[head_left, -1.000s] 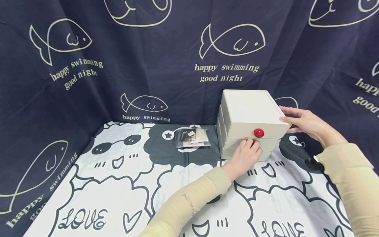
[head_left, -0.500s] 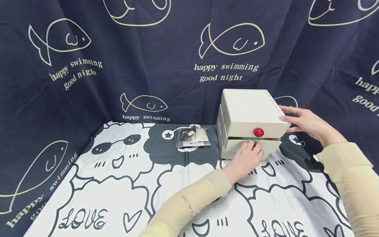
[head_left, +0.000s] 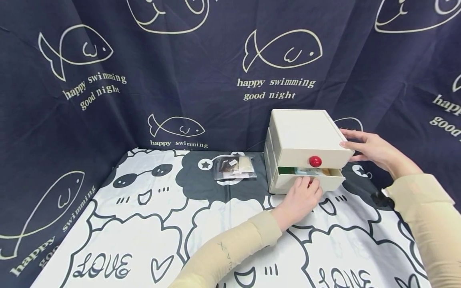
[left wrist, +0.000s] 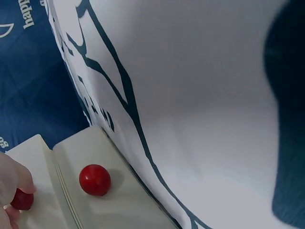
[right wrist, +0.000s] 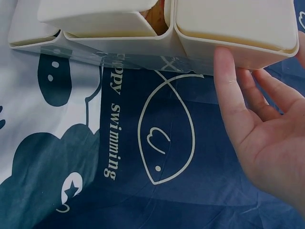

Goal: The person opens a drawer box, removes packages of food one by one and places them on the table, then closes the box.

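A cream drawer cabinet [head_left: 300,128] stands toward the back right, its tiers stacked. My left hand [head_left: 301,200] pinches the red knob [left wrist: 21,200] of the middle drawer [head_left: 284,182], which is pulled partly out. Packaged items [head_left: 311,171] and something green show inside it. A red knob [head_left: 315,161] sits on the closed top drawer; another red knob [left wrist: 95,180] shows in the left wrist view. My right hand [head_left: 376,150] touches the cabinet's right side near the top, its fingers mostly straight, thumb at the edge [right wrist: 224,71].
A clear plastic packet [head_left: 235,167] with dark and cream contents lies left of the cabinet. The table bears a white and dark patterned cloth [head_left: 137,244]. A navy curtain [head_left: 201,80] with fish prints hangs close behind.
The middle drawer has slid out from closed toward the viewer, with my left hand moving along with it. Its contents have come into sight. My right hand has stayed in place.
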`<action>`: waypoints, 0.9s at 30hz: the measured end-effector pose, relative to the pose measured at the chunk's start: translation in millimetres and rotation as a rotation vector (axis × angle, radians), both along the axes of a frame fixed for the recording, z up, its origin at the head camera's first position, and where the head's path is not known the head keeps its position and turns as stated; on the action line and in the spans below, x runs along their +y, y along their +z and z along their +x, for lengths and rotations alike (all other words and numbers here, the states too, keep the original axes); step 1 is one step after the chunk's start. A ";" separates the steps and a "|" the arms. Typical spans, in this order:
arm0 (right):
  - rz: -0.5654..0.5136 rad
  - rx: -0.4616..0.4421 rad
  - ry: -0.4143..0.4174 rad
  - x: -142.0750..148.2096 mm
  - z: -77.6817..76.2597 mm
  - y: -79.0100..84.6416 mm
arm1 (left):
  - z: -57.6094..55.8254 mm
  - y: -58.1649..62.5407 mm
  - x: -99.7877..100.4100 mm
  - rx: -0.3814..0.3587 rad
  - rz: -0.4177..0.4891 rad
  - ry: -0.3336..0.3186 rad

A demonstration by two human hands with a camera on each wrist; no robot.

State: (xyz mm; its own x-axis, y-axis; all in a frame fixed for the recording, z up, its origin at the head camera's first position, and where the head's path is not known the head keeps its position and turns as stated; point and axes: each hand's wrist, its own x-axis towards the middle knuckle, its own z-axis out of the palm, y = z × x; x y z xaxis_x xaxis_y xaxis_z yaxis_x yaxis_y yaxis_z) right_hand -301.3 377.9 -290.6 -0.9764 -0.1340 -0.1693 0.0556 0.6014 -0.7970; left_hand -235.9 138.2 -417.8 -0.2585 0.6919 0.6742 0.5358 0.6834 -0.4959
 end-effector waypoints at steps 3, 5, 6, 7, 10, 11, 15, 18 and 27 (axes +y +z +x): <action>-0.005 0.006 0.000 0.3 0.3 -0.4 | 2.8 -1.1 1.5 -0.003 0.004 0.003; -0.010 0.007 0.000 0.5 0.3 -0.8 | 3.2 -5.1 4.1 -0.010 0.004 0.003; -0.014 0.008 0.000 0.7 0.2 -1.0 | 2.9 -7.8 5.9 -0.015 0.003 0.004; -0.014 0.008 0.001 0.9 0.0 -1.3 | 2.7 -10.5 7.7 -0.025 0.001 0.004; -0.019 0.007 0.003 1.5 -0.7 -1.9 | 2.5 -17.3 12.5 -0.044 -0.010 0.010; -0.020 0.007 0.004 1.6 -0.9 -2.0 | 2.8 -18.5 13.7 -0.057 -0.010 0.011; -0.020 0.004 0.005 1.8 -1.7 -2.1 | 7.6 -18.7 15.5 -0.098 -0.022 0.025; -0.015 0.001 0.005 1.6 -1.9 -2.1 | 11.9 -17.3 15.0 -0.119 -0.028 0.037; -0.008 0.005 0.003 3.1 -2.9 -3.9 | 21.7 -15.5 15.4 -0.130 -0.030 0.040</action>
